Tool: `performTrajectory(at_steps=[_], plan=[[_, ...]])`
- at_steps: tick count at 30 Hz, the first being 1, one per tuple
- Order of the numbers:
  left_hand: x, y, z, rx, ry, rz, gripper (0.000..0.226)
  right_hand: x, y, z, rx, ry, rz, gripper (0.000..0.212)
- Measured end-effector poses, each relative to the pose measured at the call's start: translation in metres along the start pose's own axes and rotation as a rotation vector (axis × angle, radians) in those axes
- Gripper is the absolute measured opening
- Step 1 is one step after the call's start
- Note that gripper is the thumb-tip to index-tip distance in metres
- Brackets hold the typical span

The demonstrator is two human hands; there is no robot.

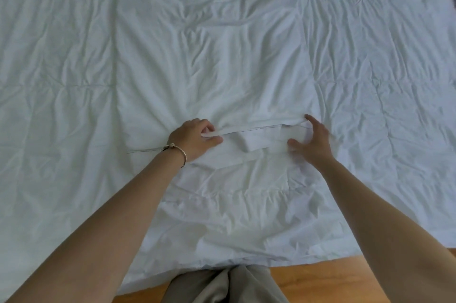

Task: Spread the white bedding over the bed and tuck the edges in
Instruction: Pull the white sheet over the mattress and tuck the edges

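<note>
The white bedding (222,61) is creased all over and covers the bed (61,80) from its left edge to its right, with a folded hem lying across the middle, towards the near edge. One sheet of it is in view, and two hands. The left hand (195,137) pinches the hem's fold between thumb and curled fingers; a thin bracelet (179,152) circles that wrist. The right hand (311,140), blurred, has its fingers spread at the hem's right end, holding nothing that I can see.
</note>
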State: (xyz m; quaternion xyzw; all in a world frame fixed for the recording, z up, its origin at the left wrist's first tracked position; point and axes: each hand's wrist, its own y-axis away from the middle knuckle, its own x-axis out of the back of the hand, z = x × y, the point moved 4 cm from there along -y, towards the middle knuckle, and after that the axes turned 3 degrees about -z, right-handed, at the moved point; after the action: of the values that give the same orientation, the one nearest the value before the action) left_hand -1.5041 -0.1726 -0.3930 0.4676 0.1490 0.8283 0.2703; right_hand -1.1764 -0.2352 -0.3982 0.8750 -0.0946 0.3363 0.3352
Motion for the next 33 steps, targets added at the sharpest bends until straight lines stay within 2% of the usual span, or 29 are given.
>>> performTrajectory(at_steps=[3,5,7,9,12,14,17,19,21,24,26,29,31,33], plan=[[-0.019,-0.01,0.042,-0.135,-0.033,-0.019,0.058,0.018,0.003,0.008,-0.009,-0.292,0.082,0.051],[-0.027,-0.016,0.064,-0.201,-0.056,0.022,0.071,0.025,-0.001,0.009,-0.061,-0.443,0.138,0.046],[-0.037,-0.022,0.087,-0.249,-0.122,0.023,0.072,0.029,-0.01,0.006,-0.108,-0.583,0.123,0.063],[-0.043,-0.025,0.103,-0.239,-0.126,0.009,0.057,0.031,-0.02,0.001,-0.155,-0.651,0.063,0.08],[-0.044,-0.029,0.112,-0.167,-0.049,0.011,0.039,0.027,-0.031,-0.008,-0.146,-0.479,-0.011,0.075],[-0.043,-0.028,0.113,-0.138,-0.025,-0.004,0.036,0.027,-0.037,-0.013,-0.161,-0.4,0.052,0.071],[-0.04,-0.026,0.111,-0.114,0.027,-0.062,0.032,0.029,-0.044,-0.02,-0.257,-0.415,0.095,0.068],[-0.037,-0.029,0.109,-0.089,0.065,-0.09,0.029,0.034,-0.045,-0.029,-0.202,-0.186,0.183,0.054],[-0.034,-0.033,0.106,-0.057,0.088,-0.108,0.027,0.039,-0.043,-0.043,-0.055,0.164,0.338,0.017],[-0.031,-0.038,0.102,-0.035,0.105,-0.146,0.025,0.029,-0.036,-0.051,0.04,0.405,0.445,0.031],[-0.027,-0.038,0.098,-0.041,0.114,-0.184,0.026,0.023,-0.032,-0.052,0.097,0.48,0.532,0.023],[-0.015,-0.033,0.082,-0.041,0.131,-0.248,0.028,0.012,-0.024,-0.06,0.25,0.555,0.628,0.026],[-0.002,-0.027,0.061,-0.022,0.176,-0.27,0.027,0.005,-0.013,-0.079,0.34,0.504,0.677,0.025],[0.018,-0.02,0.03,-0.002,0.231,-0.24,0.029,-0.009,0.002,-0.109,0.272,0.362,0.666,0.026]])
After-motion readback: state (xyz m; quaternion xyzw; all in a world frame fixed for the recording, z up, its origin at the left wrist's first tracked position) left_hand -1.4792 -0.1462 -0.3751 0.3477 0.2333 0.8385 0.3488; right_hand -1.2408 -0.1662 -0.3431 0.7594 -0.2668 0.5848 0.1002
